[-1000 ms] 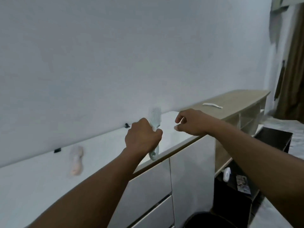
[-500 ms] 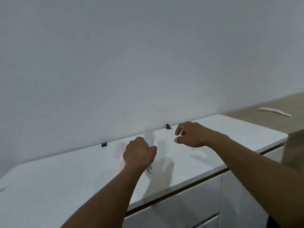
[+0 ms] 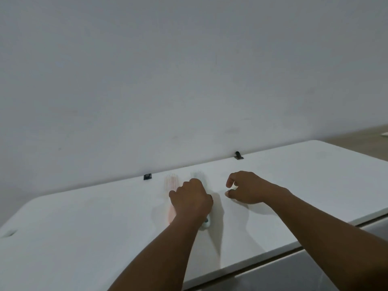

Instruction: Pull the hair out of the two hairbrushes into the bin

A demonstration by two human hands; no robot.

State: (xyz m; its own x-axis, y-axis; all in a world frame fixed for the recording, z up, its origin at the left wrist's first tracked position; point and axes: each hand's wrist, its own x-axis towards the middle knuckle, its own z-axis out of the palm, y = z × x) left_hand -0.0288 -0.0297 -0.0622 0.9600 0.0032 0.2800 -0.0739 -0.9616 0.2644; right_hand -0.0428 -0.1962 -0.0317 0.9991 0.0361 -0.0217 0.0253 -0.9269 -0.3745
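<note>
A pale green hairbrush point(image 3: 198, 177) lies flat on the white countertop point(image 3: 304, 185), bristles up, head toward the wall. My left hand point(image 3: 192, 201) is closed around its handle, whose end point(image 3: 206, 224) sticks out below my fist. Just left of it lies a pink hairbrush point(image 3: 172, 182), partly hidden by my left hand. My right hand point(image 3: 245, 187) hovers to the right of the green brush, fingers loosely curled, thumb and forefinger apart, holding nothing. The bin is out of view.
A white wall rises straight behind the countertop, with two small black clips point(image 3: 147, 176) point(image 3: 238, 155) at the back edge. A wooden shelf top point(image 3: 357, 134) continues at far right. Cabinet fronts point(image 3: 315, 269) show below the counter's front edge.
My left hand has lowered the green brush from upright in the air onto the countertop beside the pink one. My view swung left, away from the bin and shelves.
</note>
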